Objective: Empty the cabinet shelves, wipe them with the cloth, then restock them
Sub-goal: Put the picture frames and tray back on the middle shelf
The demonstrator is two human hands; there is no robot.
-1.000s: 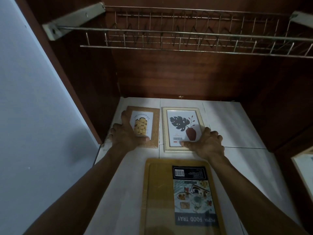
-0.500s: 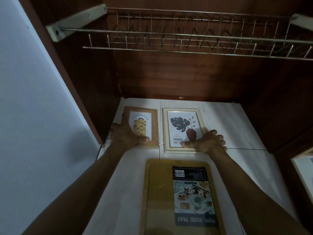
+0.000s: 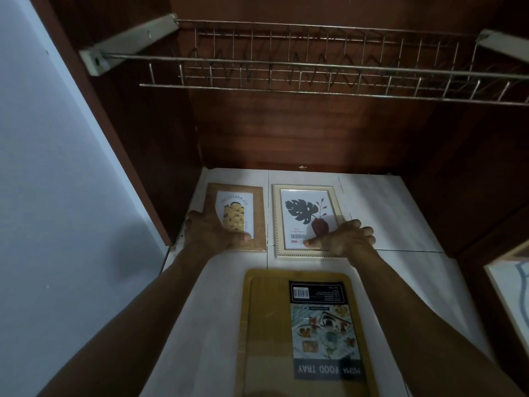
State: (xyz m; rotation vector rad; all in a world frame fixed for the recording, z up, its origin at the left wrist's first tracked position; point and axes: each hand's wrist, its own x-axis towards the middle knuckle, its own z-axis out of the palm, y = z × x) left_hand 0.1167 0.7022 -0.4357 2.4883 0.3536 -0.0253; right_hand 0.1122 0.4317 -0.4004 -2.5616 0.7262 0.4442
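Note:
Two picture frames lie flat on the white tiled shelf [image 3: 383, 207] inside a dark wooden cabinet. The cork-brown frame [image 3: 252, 207] with a yellow print lies at the left; my left hand [image 3: 209, 233] grips its lower left corner, thumb across the print. The cream frame [image 3: 303, 216] with a dark leaf print lies to its right; my right hand [image 3: 343, 239] grips its lower right corner, thumb on the glass. A wooden food tray [image 3: 266, 333] with a printed label lies in front of both frames.
An empty wire dish rack [image 3: 315, 67] spans the cabinet above the shelf. The cabinet's dark side wall [image 3: 148, 156] stands at the left, a pale wall beyond it. Another framed board [image 3: 512, 287] shows at the right edge.
Both hands have slid back toward me along the frames' outer edges, ending at the near corners. The frames stay flat where they were.

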